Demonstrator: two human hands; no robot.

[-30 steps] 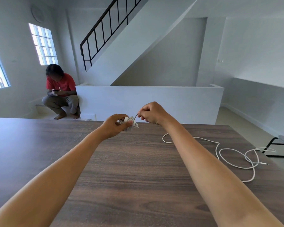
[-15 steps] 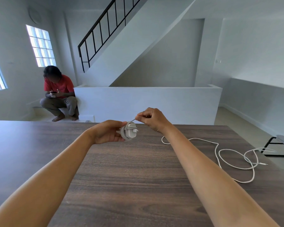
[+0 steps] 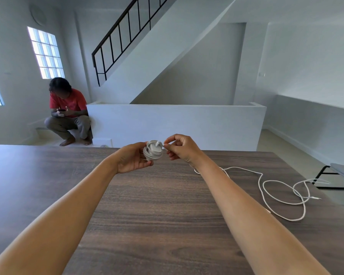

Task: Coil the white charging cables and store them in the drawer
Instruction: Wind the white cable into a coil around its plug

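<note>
With the wound white charger-and-cable bundle (image 3: 153, 150) now turned plug-side up vs. 1 s ago, left hand (image 3: 134, 159) cups it above the dark wood-grain counter (image 3: 157, 215); right hand (image 3: 180, 148) pinches its free end. Coil 1 approx. complete; loose white cable (image 3: 282, 192) lies near the counter's right edge, uncoiled.

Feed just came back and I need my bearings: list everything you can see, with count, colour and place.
coiled cable bundle: one, white, wound around a plug adapter, held above the table's far edge
loose cable: one, white, lying in open loops on the table's right side
table: one, dark wood grain, fills the foreground
bench: one, grey top on a black frame, right of the table
low wall: one, white, behind the table
stair railing: one, black, upper left
windows: two, bright, left wall
crouching person: one, red shirt, far left
drawer: none in view
left hand: cradles the bundle
right hand: pinches the cable's end at the bundle
</note>
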